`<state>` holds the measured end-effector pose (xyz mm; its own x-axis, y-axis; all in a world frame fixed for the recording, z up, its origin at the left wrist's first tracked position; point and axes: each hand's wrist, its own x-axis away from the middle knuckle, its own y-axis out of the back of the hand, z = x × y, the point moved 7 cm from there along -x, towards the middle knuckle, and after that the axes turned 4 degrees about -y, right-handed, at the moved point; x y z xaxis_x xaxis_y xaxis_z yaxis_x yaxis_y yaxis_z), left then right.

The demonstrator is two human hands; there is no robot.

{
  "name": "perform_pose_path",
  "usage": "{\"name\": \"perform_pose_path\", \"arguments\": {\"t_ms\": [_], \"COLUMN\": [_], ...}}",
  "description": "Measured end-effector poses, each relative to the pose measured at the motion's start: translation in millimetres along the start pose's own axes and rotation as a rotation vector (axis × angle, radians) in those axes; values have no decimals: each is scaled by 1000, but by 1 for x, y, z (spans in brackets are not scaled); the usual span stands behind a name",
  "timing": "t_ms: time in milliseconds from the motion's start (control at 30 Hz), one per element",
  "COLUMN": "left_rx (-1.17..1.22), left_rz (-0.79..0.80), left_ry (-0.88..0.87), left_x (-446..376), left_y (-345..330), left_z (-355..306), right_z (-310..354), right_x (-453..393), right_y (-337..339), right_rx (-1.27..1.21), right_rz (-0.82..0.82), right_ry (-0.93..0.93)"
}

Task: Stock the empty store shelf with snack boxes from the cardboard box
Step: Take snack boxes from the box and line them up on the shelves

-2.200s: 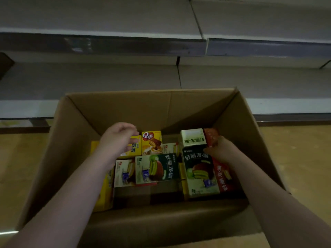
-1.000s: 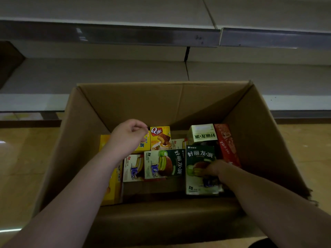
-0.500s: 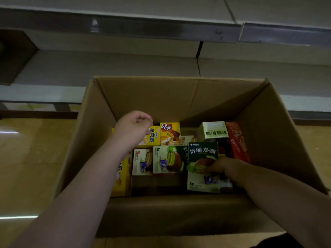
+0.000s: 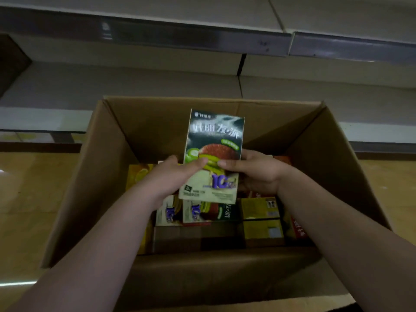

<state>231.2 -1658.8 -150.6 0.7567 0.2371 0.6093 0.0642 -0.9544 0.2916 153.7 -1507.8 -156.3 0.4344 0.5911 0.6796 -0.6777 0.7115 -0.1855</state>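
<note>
A dark green snack box [image 4: 213, 140] with a chocolate pie picture is held upright above the open cardboard box [image 4: 90, 183]. My left hand [image 4: 171, 176] grips its left edge with the thumb across the front. My right hand [image 4: 254, 172] grips its right edge, thumb on the front too. Inside the cardboard box lie several more snack boxes: a similar green one [image 4: 209, 212] on its side, yellow ones [image 4: 261, 208] at the right, a yellow one [image 4: 139, 174] at the left. The grey store shelf [image 4: 126, 84] runs behind the cardboard box.
A second shelf board [image 4: 180, 39] with a metal front rail overhangs the lower shelf. The cardboard box stands on a glossy tan floor [image 4: 38, 199]. A dark panel [image 4: 11, 61] closes off the shelf at the far left.
The green snack box has come up out of the cardboard box. My left hand moved right from the yellow boxes and took hold of it alongside my right hand.
</note>
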Motion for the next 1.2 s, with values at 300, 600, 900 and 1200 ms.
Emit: {"name": "perform_pose_path", "arguments": {"t_ms": [300, 600, 900, 1200], "left_rx": [334, 246, 230, 294], "left_rz": [-231, -244, -243, -325], "left_ry": [-101, -88, -126, -337], "left_x": [0, -2, -5, 8], "left_y": [19, 25, 20, 28], "left_z": [1, 14, 10, -15], "right_z": [33, -48, -43, -24], "right_x": [-23, -48, -41, -25], "right_y": [55, 84, 95, 93], "right_rx": [508, 1313, 1496, 1316], "right_rz": [-696, -562, -773, -772], "right_ry": [168, -132, -116, -206]}}
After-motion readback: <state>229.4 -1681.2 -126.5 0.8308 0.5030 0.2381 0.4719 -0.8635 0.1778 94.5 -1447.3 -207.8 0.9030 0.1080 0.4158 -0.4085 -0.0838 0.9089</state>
